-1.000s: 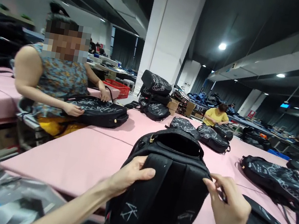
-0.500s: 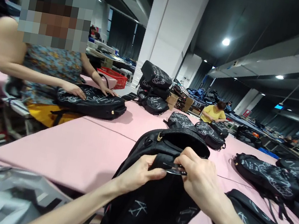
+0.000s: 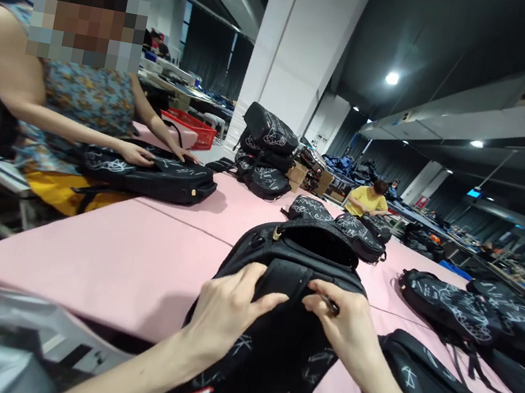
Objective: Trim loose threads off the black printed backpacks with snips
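Note:
In front of me a black backpack (image 3: 269, 333) with white scribble print stands upright at the table's edge, its top compartment unzipped and gaping. My left hand (image 3: 228, 302) grips its left side by a wide black strap (image 3: 284, 278), thumb laid across the fabric. My right hand (image 3: 345, 316) is closed around small thread snips (image 3: 332, 305), mostly hidden in the palm with a dark end showing. Its thumb and forefinger touch the backpack just right of the strap. A gold-coloured zip pull (image 3: 277, 233) hangs at the opening's left end.
Pink-covered table (image 3: 120, 253) spreads ahead. Across it at left, a co-worker (image 3: 87, 98) handles another black backpack (image 3: 159, 175). Stacked backpacks (image 3: 268, 150) stand by a white pillar (image 3: 296, 47). More backpacks (image 3: 456, 305) lie to the right, one (image 3: 437, 383) near my right forearm.
The snips' blades, pointing left across the strap before, are now tucked into my right hand. My left hand has shifted onto the backpack's side. The co-worker's hand has moved slightly on their backpack.

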The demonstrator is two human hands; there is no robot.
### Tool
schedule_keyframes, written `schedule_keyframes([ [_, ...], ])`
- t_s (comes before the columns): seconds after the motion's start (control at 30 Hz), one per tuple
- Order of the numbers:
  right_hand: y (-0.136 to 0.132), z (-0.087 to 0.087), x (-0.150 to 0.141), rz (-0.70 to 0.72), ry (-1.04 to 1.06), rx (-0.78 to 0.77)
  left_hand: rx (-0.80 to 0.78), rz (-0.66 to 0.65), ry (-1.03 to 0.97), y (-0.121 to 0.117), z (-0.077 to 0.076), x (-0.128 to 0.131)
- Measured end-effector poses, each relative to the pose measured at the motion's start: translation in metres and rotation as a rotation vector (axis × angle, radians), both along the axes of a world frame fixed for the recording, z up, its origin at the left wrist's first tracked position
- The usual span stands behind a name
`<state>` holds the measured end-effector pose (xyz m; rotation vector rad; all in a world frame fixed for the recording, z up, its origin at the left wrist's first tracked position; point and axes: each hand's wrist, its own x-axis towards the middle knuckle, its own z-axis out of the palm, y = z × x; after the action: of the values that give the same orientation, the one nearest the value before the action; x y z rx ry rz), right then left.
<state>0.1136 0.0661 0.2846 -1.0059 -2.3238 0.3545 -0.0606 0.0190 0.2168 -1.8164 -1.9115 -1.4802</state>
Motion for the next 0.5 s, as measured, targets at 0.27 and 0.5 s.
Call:
schedule_keyframes([
  [0.27, 0.004, -0.005, -0.015, -0.004, 0.215, -0.168, 0.447, -0.032, 0.386, -0.002, 0.025, 0.009],
  [0.5, 0.006, -0.01, -0.011, 0.012, 0.233, -0.167, 0.233, -0.05, 0.562, -0.002, 0.054, 0.01],
])
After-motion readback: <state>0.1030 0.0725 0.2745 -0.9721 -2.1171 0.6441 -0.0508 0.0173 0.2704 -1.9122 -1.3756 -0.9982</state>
